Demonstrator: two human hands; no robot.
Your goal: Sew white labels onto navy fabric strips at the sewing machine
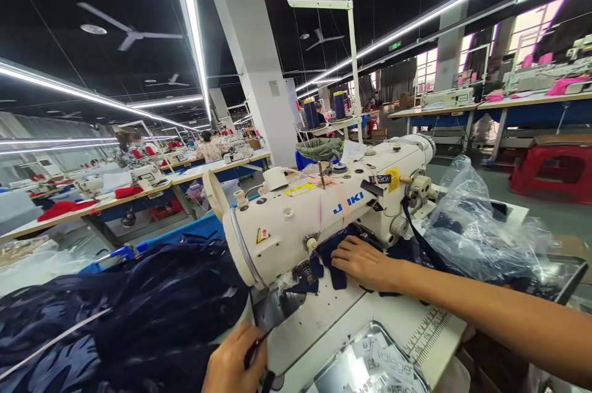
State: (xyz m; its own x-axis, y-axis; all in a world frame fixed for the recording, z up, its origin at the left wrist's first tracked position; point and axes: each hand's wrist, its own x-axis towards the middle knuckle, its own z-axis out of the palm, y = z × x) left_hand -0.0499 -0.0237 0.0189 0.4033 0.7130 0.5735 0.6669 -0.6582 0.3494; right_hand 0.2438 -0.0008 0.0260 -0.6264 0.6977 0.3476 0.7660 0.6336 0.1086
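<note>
A white sewing machine (296, 220) with blue lettering lies across the middle of the head view. My right hand (365, 262) is beneath its arm, fingers bent over a navy fabric piece (339, 277) on the machine bed and closed on it. In front of the machine's left end, my left hand (237, 359) is closed, thumb against fingers, around a narrow dark item that I cannot make out. Close by is a shiny metal plate (280, 310) on the bed. Navy garments (152, 313) are heaped to the left of that hand.
A metal tray (319, 380) of printed labels sits at the front edge, beside ruler markings (428, 331). Clear plastic bags (481, 232) lie at right. Navy thread cones (340, 105) stand behind the machine. A red stool (552, 171) is far right; other people work in the background.
</note>
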